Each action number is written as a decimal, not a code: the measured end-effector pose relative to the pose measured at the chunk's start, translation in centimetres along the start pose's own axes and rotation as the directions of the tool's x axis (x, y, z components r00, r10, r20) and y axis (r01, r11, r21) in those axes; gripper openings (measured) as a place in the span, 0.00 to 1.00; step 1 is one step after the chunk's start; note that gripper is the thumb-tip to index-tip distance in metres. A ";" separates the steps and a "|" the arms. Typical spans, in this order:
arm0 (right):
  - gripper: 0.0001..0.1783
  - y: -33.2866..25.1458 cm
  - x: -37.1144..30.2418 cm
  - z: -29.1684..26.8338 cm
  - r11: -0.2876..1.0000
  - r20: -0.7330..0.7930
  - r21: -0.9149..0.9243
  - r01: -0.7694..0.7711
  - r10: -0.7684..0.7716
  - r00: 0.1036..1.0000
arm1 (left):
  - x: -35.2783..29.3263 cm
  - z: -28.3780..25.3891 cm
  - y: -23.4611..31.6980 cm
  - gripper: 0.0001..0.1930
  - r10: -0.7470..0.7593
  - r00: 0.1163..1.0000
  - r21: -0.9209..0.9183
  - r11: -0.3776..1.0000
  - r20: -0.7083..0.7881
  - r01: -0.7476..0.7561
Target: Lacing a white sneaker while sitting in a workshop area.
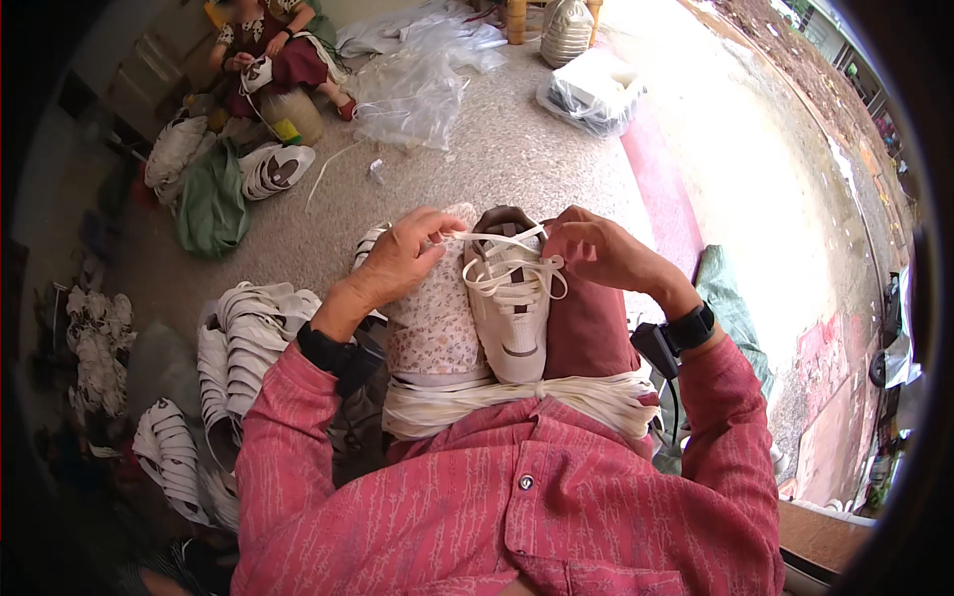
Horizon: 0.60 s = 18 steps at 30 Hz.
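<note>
Between my thighs rests a cream sneaker upper (514, 333), its toe toward me and its brown collar away from me. A white shoelace (513, 284) is threaded through its eyelets, with a loose loop at each side. At the collar's left, my left hand (409, 250) pinches a strand of the lace and pulls it out sideways. My right hand (594, 248) is closed by the collar's right edge, gripping the lace there; its fingertips are partly hidden. Across my lap lies a bundle of white shoelaces (437, 402).
Stacked shoe uppers (256, 333) lie on the floor to my left. Farther off, a seated person (268, 50) holds a white upper near a green sack (214, 204). Clear plastic sheeting (417, 94) and a plastic-wrapped box (593, 91) lie ahead. Green cloth (730, 308) is at my right.
</note>
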State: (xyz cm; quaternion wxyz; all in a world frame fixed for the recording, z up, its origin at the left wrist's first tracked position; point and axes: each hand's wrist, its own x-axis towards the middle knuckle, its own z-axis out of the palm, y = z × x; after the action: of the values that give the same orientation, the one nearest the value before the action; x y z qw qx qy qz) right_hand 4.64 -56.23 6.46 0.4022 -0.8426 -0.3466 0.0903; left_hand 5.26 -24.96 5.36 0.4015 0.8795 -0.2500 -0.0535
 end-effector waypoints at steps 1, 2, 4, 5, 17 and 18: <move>0.15 0.1 0.0 0.0 1.000 0.005 -0.002 -0.001 0.001 1.000 | 0.0 0.2 0.0 0.18 0.075 0.997 0.027 0.997 -0.008 -0.075; 0.13 0.2 0.0 0.1 1.000 0.023 -0.020 0.015 -0.015 1.000 | 0.0 0.3 0.0 0.20 0.149 0.989 0.056 0.987 -0.013 -0.148; 0.11 0.4 0.0 0.1 0.999 0.044 -0.037 0.029 -0.027 0.999 | 0.2 0.4 -0.1 0.21 0.208 0.978 0.093 0.974 -0.001 -0.207; 0.11 0.4 -0.1 -0.1 0.996 0.086 -0.090 0.008 0.000 0.996 | 0.3 0.4 -0.1 0.22 0.268 0.963 0.133 0.954 0.017 -0.267; 0.12 0.0 -0.6 0.6 0.976 0.067 -0.124 0.181 -0.174 0.982 | 1.4 1.7 -2.8 0.22 0.199 0.980 0.108 0.974 0.000 -0.198; 0.13 -0.1 -0.8 0.7 0.963 0.065 -0.188 0.195 -0.186 0.980 | 1.7 1.9 -3.0 0.22 0.197 0.980 0.107 0.975 -0.004 -0.196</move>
State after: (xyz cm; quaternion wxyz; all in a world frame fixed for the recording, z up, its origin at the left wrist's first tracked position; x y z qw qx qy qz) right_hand 3.69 -56.26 5.98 0.3167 -0.8382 -0.4424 0.0369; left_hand 7.37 -25.46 2.07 0.3593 0.8709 -0.3352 0.0064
